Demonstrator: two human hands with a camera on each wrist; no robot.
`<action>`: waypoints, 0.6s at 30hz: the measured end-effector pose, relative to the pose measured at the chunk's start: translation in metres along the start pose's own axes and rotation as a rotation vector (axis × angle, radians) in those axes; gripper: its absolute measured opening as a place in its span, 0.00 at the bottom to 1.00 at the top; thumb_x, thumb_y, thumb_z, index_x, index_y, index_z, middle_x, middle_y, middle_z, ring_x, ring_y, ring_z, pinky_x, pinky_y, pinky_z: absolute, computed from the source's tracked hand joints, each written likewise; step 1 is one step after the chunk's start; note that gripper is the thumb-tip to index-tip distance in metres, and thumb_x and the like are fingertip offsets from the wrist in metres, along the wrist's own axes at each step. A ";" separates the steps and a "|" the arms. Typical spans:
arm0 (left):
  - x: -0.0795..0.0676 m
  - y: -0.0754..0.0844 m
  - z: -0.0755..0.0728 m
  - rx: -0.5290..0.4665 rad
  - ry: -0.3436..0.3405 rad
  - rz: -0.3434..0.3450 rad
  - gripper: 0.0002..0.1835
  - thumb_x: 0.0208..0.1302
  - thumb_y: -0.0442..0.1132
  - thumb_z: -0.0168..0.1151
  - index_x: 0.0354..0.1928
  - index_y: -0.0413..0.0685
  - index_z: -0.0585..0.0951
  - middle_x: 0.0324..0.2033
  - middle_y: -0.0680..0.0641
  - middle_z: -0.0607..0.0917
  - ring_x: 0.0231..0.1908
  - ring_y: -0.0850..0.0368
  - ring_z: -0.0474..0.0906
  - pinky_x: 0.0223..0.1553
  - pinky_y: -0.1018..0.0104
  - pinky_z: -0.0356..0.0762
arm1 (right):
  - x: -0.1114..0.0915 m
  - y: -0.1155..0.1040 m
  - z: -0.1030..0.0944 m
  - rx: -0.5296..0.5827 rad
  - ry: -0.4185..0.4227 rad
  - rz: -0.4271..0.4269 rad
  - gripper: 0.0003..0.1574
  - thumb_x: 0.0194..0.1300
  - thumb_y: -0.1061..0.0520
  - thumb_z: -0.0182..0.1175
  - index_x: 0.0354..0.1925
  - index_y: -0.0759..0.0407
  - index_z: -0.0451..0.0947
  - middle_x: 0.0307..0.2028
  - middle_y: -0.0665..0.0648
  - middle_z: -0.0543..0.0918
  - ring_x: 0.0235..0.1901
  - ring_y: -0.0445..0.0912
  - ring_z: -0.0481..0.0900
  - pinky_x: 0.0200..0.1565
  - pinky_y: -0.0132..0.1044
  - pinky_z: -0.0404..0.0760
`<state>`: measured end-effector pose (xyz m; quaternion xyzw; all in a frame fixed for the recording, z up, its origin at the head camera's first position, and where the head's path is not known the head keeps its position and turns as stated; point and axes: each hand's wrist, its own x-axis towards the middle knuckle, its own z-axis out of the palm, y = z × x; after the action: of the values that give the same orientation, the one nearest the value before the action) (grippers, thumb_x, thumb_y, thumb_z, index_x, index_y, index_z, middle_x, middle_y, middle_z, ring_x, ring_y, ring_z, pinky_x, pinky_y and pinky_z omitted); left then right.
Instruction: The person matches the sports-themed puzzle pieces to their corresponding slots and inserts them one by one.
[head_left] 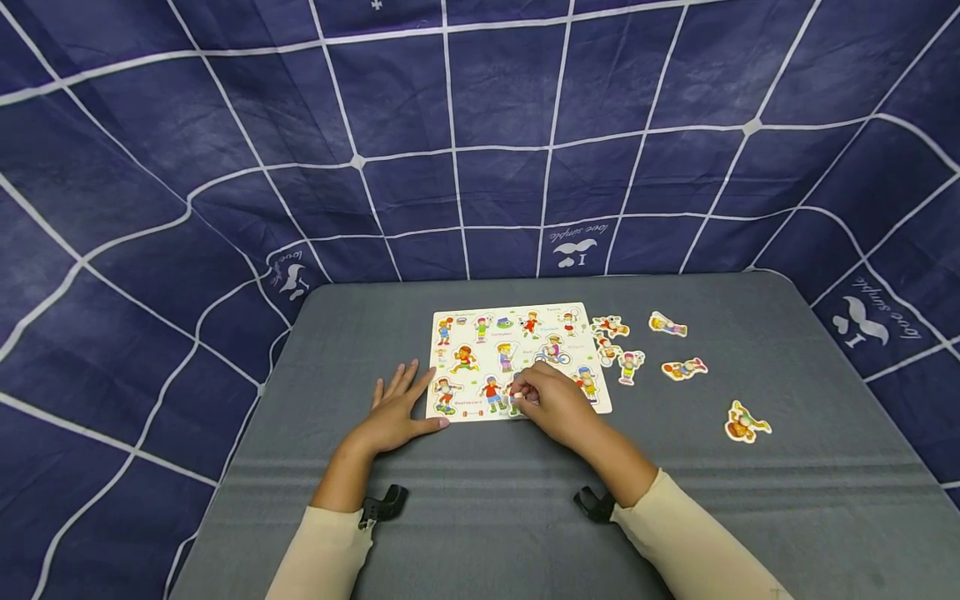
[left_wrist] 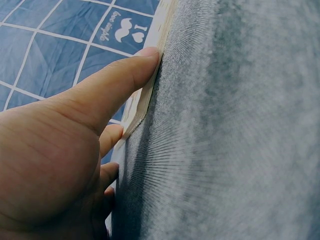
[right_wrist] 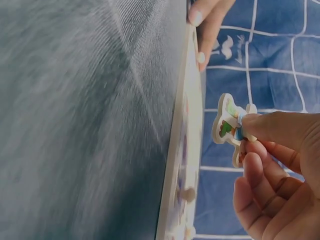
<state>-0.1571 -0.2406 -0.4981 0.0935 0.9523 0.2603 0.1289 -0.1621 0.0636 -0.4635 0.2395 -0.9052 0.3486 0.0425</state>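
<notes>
A white picture puzzle board printed with small sports figures lies on the grey table. My left hand spreads its fingers at the board's left side, and in the left wrist view the thumb rests along the board's edge. Over the board's lower middle is my right hand, with thumb and fingers pinching a small puzzle piece. That piece has a white rim with green and blue colouring, and the fingers cover part of it. Small knobs stick up from the board in the right wrist view.
Several loose figure pieces lie right of the board, including a cluster by its upper right edge, one lying figure, another below it and one nearer me. A blue gridded cloth hangs behind the table.
</notes>
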 end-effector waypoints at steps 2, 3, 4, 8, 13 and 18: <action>0.001 0.000 0.000 0.001 0.001 0.002 0.54 0.59 0.65 0.68 0.81 0.60 0.53 0.82 0.41 0.43 0.81 0.38 0.32 0.75 0.30 0.24 | 0.004 -0.003 0.004 -0.013 -0.004 -0.005 0.07 0.60 0.60 0.72 0.35 0.52 0.83 0.32 0.47 0.78 0.32 0.39 0.76 0.37 0.32 0.75; 0.001 0.000 0.000 0.002 0.003 0.003 0.54 0.59 0.65 0.68 0.81 0.60 0.53 0.82 0.41 0.43 0.81 0.38 0.32 0.75 0.30 0.24 | 0.007 -0.004 0.006 -0.018 -0.005 -0.007 0.07 0.60 0.60 0.72 0.35 0.52 0.82 0.32 0.47 0.78 0.32 0.38 0.75 0.37 0.32 0.75; 0.001 0.000 0.000 0.004 0.003 0.004 0.54 0.59 0.66 0.68 0.81 0.60 0.53 0.82 0.41 0.44 0.81 0.38 0.32 0.75 0.30 0.24 | 0.009 -0.004 0.008 -0.022 -0.007 -0.010 0.07 0.60 0.60 0.72 0.35 0.52 0.82 0.32 0.47 0.78 0.32 0.38 0.75 0.37 0.32 0.75; 0.001 0.000 -0.001 0.010 0.007 0.002 0.54 0.59 0.65 0.69 0.81 0.60 0.54 0.81 0.41 0.44 0.81 0.38 0.33 0.75 0.30 0.25 | 0.017 -0.007 0.016 -0.032 -0.014 -0.022 0.07 0.60 0.61 0.71 0.34 0.53 0.82 0.32 0.48 0.77 0.32 0.38 0.74 0.36 0.32 0.75; 0.000 0.001 0.000 0.008 -0.001 0.001 0.53 0.59 0.65 0.69 0.81 0.60 0.54 0.81 0.41 0.44 0.81 0.38 0.33 0.75 0.30 0.24 | 0.024 -0.009 0.025 -0.050 -0.031 -0.040 0.08 0.59 0.61 0.72 0.34 0.53 0.81 0.32 0.48 0.77 0.33 0.39 0.75 0.37 0.34 0.76; 0.001 0.000 0.001 0.009 0.004 -0.003 0.53 0.59 0.65 0.69 0.81 0.60 0.54 0.81 0.41 0.44 0.81 0.38 0.33 0.75 0.30 0.24 | 0.028 -0.010 0.031 -0.097 -0.065 -0.035 0.08 0.59 0.60 0.72 0.33 0.52 0.81 0.31 0.47 0.76 0.31 0.39 0.73 0.35 0.34 0.74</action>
<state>-0.1575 -0.2403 -0.4991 0.0921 0.9539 0.2558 0.1272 -0.1790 0.0256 -0.4739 0.2643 -0.9175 0.2956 0.0306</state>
